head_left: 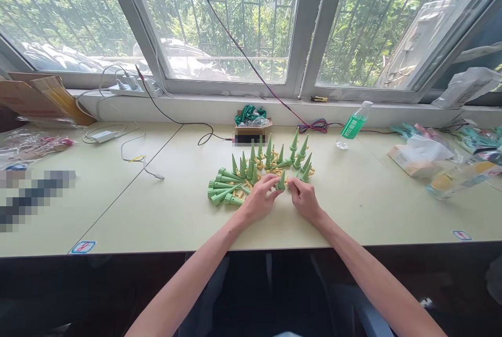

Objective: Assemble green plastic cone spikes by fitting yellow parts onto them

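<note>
Between the thumb and fingers of my left hand (259, 200) is a green plastic plant-watering spike (281, 180), its pointed end up. My right hand (306, 200) is closed in a pinch just right of that spike; what its fingertips hold is too small and covered to make out. Beyond both hands stand several more green spikes (294, 141), many with small yellow valve pieces at their sides. Other green spikes (223, 188) lie on their sides left of my left hand. Loose yellow valve pieces (270, 170) are scattered among them.
A small cardboard box (253, 130) with green and clear plastic stands behind the spikes. To the right are a green-labelled bottle (353, 126), a tissue box (418, 158) and a clear bottle lying down (463, 177). Cables (143, 161) cross the table's left side.
</note>
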A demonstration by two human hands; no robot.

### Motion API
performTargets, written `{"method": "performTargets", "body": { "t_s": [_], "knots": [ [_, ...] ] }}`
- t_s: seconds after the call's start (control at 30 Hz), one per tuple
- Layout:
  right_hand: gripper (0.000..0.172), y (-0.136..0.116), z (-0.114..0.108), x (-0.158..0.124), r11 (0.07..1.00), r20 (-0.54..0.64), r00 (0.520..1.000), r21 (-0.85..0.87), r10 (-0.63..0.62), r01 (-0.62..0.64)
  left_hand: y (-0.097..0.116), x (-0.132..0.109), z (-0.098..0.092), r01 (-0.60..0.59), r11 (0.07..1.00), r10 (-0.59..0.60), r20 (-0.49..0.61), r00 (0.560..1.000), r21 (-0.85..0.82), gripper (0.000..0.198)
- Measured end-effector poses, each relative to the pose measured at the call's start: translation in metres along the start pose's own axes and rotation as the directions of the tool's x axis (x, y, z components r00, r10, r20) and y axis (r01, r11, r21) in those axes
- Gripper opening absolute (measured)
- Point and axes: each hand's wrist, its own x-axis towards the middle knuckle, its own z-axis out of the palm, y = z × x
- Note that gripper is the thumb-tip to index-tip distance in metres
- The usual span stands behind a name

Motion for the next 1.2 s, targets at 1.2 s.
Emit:
{"method": "performTargets", "body": {
  "t_s": [1.2],
  "knots": [
    [0.029,0.000,0.002,0.000,0.999,-0.043,0.998,0.016,0.038,-0.037,0.001,-0.001,0.004,0.084,0.996,-0.081,-0.122,0.989,0.020,0.039]
  ]
}}
